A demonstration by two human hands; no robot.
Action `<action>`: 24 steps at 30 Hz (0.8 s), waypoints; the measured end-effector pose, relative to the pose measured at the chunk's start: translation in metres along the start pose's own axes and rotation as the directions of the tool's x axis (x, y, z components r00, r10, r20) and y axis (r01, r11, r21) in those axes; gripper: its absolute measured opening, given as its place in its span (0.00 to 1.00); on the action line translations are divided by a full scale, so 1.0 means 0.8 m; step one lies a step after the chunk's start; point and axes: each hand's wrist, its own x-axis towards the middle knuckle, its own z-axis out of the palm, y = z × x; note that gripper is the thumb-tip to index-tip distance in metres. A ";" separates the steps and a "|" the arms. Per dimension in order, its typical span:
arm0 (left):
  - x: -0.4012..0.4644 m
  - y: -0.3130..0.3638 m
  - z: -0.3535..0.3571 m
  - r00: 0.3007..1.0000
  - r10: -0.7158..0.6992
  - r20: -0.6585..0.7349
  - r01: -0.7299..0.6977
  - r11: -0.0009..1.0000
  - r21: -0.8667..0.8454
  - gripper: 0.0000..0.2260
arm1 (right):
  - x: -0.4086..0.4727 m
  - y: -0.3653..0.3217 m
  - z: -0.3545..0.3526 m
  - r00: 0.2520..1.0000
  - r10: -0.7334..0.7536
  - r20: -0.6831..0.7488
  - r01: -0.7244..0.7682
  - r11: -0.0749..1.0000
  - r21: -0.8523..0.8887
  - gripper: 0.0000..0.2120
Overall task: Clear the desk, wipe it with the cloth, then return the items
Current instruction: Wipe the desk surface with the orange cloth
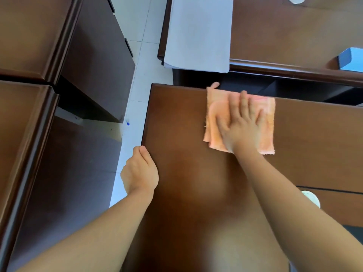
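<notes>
A bare brown wooden desk point(186, 138) fills the middle of the head view. A folded orange cloth point(269, 122) lies flat near the desk's far edge. My right hand point(241, 124) presses down on the cloth with fingers spread, palm flat. My left hand point(140, 169) grips the desk's left edge, fingers curled over it and the thumb on top. A stack of white paper point(198, 34) lies on the corner of the neighbouring desk point(284, 36) beyond.
A blue box point(351, 59) sits at the far right on the neighbouring desk. A round white grommet point(312, 197) shows on the right. Dark wooden desks point(29, 46) stand to the left across a strip of pale tiled floor point(137, 79).
</notes>
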 end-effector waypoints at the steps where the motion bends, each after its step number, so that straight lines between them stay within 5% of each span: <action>1: 0.000 0.000 -0.001 1.000 0.002 0.000 -0.002 1.000 -0.009 0.22 | 0.002 0.022 -0.006 0.998 0.063 -0.007 -0.064 0.998 -0.004 0.36; 4: 0.000 -0.002 0.000 1.000 0.002 0.002 -0.002 1.000 -0.015 0.29 | 0.003 0.054 -0.015 0.975 0.222 -0.028 -0.223 0.975 -0.017 0.37; 9: 0.002 -0.005 0.004 1.000 0.001 0.019 -0.001 1.000 -0.020 0.34 | 0.001 -0.019 0.002 0.938 0.334 -0.094 -0.335 0.942 0.010 0.37; 17: 0.002 -0.004 0.000 0.999 0.025 0.021 -0.024 1.000 -0.019 0.25 | -0.027 -0.200 0.050 0.994 -0.105 -0.035 0.105 0.994 -0.009 0.38; 24: -0.001 -0.004 0.001 0.999 0.038 -0.002 -0.038 0.999 -0.027 0.18 | -0.029 -0.168 0.042 0.946 -0.323 0.005 0.323 0.946 0.023 0.37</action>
